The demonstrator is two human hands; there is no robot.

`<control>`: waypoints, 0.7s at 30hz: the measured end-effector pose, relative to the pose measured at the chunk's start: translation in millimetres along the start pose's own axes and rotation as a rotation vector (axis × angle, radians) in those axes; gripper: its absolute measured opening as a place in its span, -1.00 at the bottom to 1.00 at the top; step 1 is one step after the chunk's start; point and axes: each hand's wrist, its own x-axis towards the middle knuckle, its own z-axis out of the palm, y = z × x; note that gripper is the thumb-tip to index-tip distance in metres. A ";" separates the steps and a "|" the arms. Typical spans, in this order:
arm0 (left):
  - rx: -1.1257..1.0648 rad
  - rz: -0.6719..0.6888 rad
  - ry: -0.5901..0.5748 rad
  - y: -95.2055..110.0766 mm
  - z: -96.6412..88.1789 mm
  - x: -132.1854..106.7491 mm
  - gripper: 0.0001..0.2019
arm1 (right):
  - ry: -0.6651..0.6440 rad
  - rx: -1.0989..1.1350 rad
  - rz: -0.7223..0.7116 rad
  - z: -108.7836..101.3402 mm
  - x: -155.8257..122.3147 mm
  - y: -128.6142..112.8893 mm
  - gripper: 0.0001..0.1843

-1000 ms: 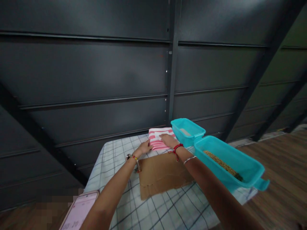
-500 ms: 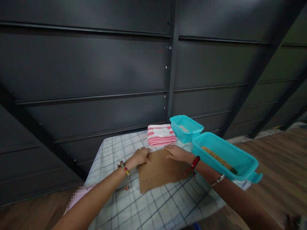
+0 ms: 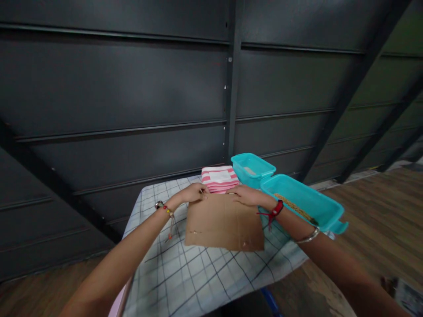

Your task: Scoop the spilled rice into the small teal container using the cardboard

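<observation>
A flat brown piece of cardboard (image 3: 226,222) is tilted up off the checked tablecloth, its far edge raised toward me. At the left part of that far edge, my left hand (image 3: 194,193) is closed on the cardboard, fingers curled over it. My right hand (image 3: 245,195) grips the same edge further right, thumb on the near face. Just beyond both hands lies a folded pink and white striped towel (image 3: 220,176), its lower part hidden by the cardboard and my fingers.
Right of the towel stands a turquoise bin (image 3: 253,169) with something pale inside. A longer turquoise bin (image 3: 306,198) beside my right forearm holds a strip of yellowish grains. The white checked tablecloth (image 3: 165,277) covers the table. A dark panelled wall (image 3: 132,88) rises behind it.
The cardboard has gone from lying flat under my spread hands to being lifted at its far edge. Both hands have closed on that edge, and the view has shifted slightly.
</observation>
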 end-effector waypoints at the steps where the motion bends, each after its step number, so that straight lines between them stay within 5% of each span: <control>1: 0.014 0.011 0.029 5.3 -4.0 7.8 -0.87 | 0.043 0.021 0.011 -2.5 -8.1 -1.8 -0.64; 6: 0.035 0.004 0.205 14.8 -4.3 39.1 -0.64 | 0.321 0.126 0.204 3.6 -48.5 -5.2 -0.53; 14: -0.049 0.046 0.033 6.2 48.9 48.0 -0.69 | 0.288 -0.163 0.614 41.8 -76.2 -23.2 -0.49; 21: 0.010 0.145 0.101 35.8 92.0 68.5 -0.65 | 0.374 -0.278 0.369 94.3 -84.9 -26.5 -0.47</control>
